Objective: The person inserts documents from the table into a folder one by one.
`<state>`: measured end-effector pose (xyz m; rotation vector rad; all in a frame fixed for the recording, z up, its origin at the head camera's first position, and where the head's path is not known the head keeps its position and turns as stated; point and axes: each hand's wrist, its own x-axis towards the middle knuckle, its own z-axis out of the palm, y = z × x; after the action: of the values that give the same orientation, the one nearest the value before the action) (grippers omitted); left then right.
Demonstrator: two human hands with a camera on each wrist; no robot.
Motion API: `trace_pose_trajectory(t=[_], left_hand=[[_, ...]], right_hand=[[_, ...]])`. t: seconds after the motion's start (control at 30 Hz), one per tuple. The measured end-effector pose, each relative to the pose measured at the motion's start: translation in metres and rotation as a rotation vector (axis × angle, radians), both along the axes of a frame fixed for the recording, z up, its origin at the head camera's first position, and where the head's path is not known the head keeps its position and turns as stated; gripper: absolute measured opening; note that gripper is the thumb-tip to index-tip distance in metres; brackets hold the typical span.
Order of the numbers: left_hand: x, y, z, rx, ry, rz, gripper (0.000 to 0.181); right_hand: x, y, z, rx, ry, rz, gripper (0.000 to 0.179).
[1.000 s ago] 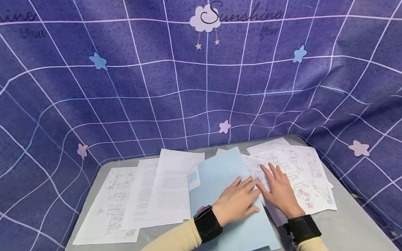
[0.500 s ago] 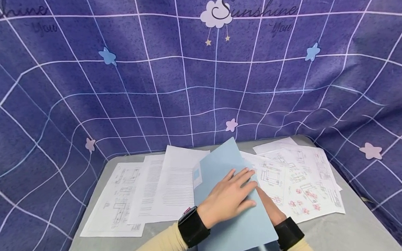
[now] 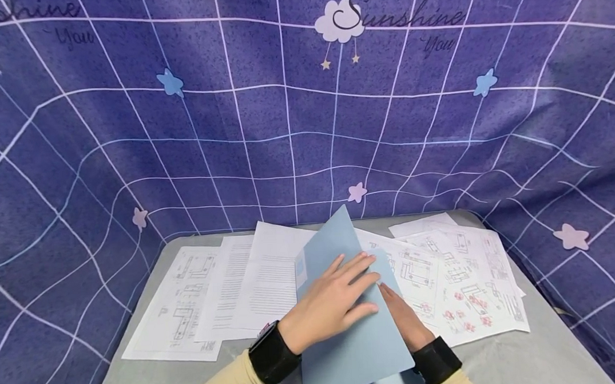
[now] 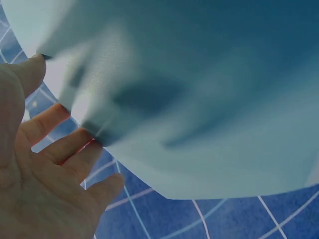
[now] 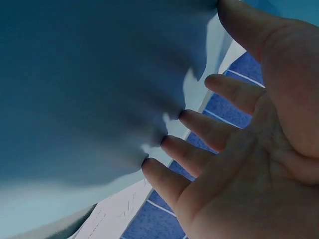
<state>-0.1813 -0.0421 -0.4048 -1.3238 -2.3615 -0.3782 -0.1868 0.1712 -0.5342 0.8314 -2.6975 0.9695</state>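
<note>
A light blue folder (image 3: 363,355) lies at the front middle of the table, its top cover tilted up along the right side. A pale label (image 3: 301,268) marks the cover's left edge. My left hand (image 3: 333,300) touches the raised cover with extended fingers; in the left wrist view its fingertips meet the folder's edge. Partly hidden behind that cover, my right hand (image 3: 406,322) reaches to the folder's inner side. Seen from the right wrist, the fingers (image 5: 199,127) are nearly straight, and their tips touch the blue surface.
Text sheets (image 3: 270,285) overlap left of the folder, beside a technical drawing (image 3: 173,312). More drawings (image 3: 461,288), some with red marks, spread to the right. A purple gridded cloth (image 3: 232,121) hangs around the grey table (image 3: 541,359).
The folder's cover has lifted along its right side and swung leftward. My left hand has shifted left with it, while my right hand has moved from the drawings to behind the cover.
</note>
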Motion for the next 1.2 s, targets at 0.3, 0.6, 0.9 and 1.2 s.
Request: trace_pose_trajectory(t=[0.3,0.6,0.9,1.2], left_hand=[[0.006,-0.037,0.007,0.129,-0.029,0.014,0.046],[0.017,-0.089,0.018,0.246,0.006,0.044,0.049],[0.032,-0.145,0.028,0.323,-0.001,0.141,0.051],[0.047,-0.201,0.022,0.344,-0.079,0.216,0.034]], right_hand=[[-0.006,-0.007,-0.005,0.34,0.015,-0.109,0.063],[-0.006,-0.009,-0.005,0.305,-0.049,-0.138,0.071],[-0.007,-0.008,-0.003,0.295,-0.06,-0.148,0.071],[-0.006,-0.007,-0.006,0.302,-0.058,-0.153,0.073]])
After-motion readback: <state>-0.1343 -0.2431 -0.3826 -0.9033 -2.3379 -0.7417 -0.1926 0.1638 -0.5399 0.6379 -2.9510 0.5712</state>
